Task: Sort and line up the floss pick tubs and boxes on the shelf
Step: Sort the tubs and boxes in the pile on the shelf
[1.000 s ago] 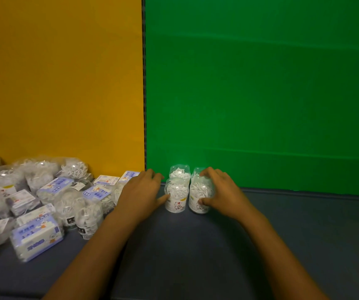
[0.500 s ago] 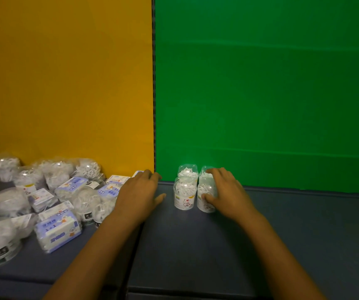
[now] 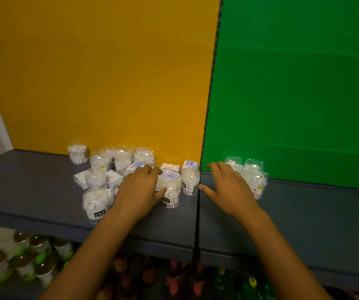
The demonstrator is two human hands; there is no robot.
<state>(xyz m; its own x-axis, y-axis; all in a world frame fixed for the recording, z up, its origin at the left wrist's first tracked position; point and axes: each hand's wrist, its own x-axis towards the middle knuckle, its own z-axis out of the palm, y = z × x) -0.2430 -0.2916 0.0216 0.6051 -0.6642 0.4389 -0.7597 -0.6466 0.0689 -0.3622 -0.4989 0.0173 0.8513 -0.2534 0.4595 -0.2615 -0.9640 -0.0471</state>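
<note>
Dim, even light with soft shadows and no glare. Motion blur smears the tubs (image 3: pixel 98 204) and both hands; labels are unreadable. The wide lens bows the panel seam (image 3: pixel 211 87) and shelf (image 3: pixel 33 191) edge. Bottles (image 3: pixel 24 260) below are dark and unfocused.

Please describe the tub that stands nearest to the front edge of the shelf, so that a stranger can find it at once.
Start at the yellow back panel and the jumbled heap below it. The clear floss pick tub stands at the heap's front left, left of the left hand. It alone bears a small dark label low on its front.
</note>
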